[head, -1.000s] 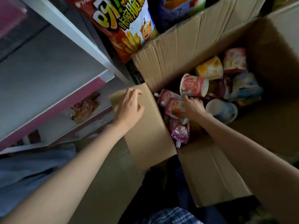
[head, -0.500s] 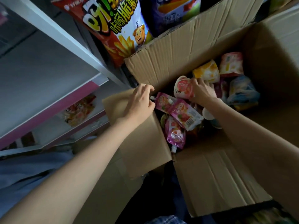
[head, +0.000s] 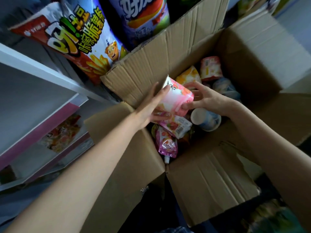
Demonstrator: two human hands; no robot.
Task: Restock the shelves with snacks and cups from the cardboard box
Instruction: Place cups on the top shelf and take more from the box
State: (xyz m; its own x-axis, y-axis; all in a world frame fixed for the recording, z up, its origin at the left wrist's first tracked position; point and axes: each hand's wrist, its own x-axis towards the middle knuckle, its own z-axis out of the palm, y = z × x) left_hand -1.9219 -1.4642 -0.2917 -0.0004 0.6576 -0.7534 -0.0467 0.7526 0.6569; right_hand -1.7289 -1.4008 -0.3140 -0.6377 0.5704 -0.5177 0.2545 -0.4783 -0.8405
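Hands point(head: 149, 105) point(head: 207, 98) | you're gripping the cup point(head: 175, 98) between both, fingers curled, lifting it clear of the box's point(head: 151, 64) left edge for shelving.

The cardboard box point(head: 168, 52) is standing open at the top, its four flaps folding outward and leaving a way in from above. Cups point(head: 206, 119) and spouted pouches point(head: 166, 143) are crowding its floor, touching one another. Just beside its left wall, the white shelf edge point(head: 42, 71) and a red chip bag point(head: 74, 42) are narrowing the passage.
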